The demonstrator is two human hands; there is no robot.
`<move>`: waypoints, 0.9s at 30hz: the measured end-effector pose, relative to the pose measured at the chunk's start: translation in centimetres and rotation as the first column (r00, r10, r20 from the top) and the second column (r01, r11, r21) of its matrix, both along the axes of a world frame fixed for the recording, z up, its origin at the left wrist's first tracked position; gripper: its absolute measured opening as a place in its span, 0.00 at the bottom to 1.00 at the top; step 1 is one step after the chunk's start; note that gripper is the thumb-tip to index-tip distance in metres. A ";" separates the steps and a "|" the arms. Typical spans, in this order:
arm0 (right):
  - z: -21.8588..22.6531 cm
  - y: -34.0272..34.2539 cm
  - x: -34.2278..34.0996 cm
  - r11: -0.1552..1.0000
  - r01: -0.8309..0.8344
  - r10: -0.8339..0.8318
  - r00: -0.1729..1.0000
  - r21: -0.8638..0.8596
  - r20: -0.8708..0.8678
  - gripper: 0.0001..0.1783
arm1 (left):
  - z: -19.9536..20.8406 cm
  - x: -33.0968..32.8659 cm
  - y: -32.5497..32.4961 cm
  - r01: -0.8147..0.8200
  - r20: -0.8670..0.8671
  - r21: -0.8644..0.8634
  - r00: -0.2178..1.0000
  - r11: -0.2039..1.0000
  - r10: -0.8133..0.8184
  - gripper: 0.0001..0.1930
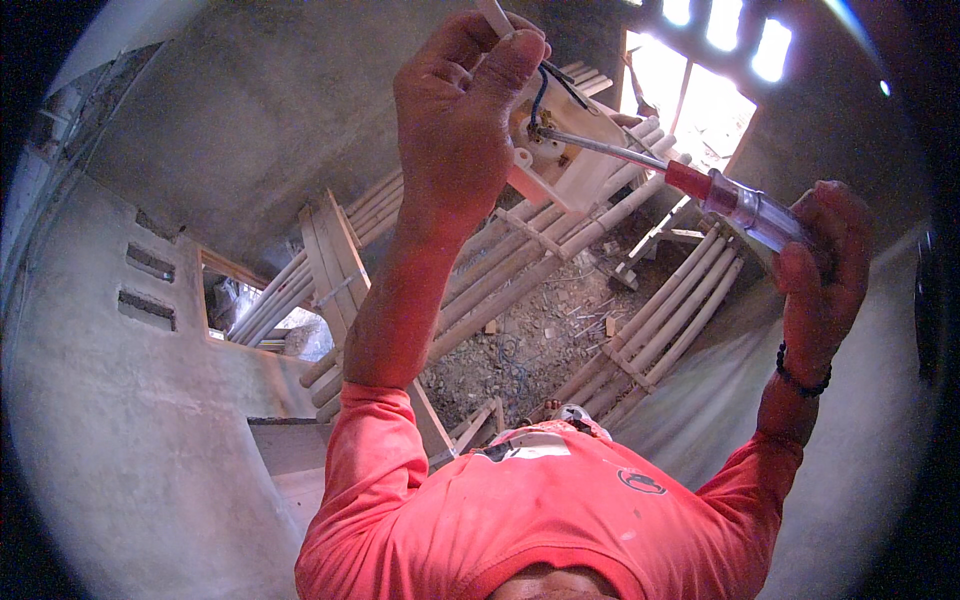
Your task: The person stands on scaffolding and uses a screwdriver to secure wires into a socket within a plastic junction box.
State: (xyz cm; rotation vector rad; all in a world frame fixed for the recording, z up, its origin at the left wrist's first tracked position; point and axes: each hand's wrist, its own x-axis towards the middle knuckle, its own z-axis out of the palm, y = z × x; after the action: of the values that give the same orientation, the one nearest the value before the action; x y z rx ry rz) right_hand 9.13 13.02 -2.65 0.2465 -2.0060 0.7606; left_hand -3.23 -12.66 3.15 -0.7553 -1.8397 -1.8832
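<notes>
My left hand [455, 140] is raised and closed, pinching a white electrical cable [494, 16] between thumb and fingers. Thin dark wires [541, 95] run down from it to a pale electrical fitting [545, 148] with brass-coloured parts inside. From the right, the shaft of a screwdriver [690, 182] reaches across, its tip at those metal parts. Around the end of its clear handle and red collar, the fingers of my right hand [828, 270] are closed. Whether the tip sits in a screw is too small to tell. What holds the fitting up is partly hidden.
Bamboo poles [540, 235] form a platform below and behind my hands. Wooden planks [335, 250] stand at the left. Rubble [520, 350] covers the ground far below. Grey plastered walls [130, 380] surround me, with a bright window opening [700, 110] at the upper right.
</notes>
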 end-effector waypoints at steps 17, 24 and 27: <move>-1.2 0.7 -1.2 0.997 -0.019 0.031 0.987 0.074 -0.157 0.30 | -1.5 -0.7 0.1 0.142 -0.092 0.118 0.987 0.983 -0.132 0.08; -0.2 0.3 1.0 0.874 -0.222 0.287 0.954 -0.433 0.090 0.30 | -1.3 -0.4 0.4 0.125 -0.082 0.081 0.990 0.989 -0.118 0.09; -0.7 1.3 0.7 0.988 -0.037 0.043 0.998 -0.150 0.036 0.33 | -1.2 -0.4 0.4 0.082 -0.114 0.050 0.991 0.995 -0.076 0.09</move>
State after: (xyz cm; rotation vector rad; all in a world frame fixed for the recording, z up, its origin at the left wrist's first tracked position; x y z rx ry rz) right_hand 9.83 14.36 -3.32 0.1861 -1.9742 0.9437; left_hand -3.60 -12.23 1.90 -0.9081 -1.7059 -1.8907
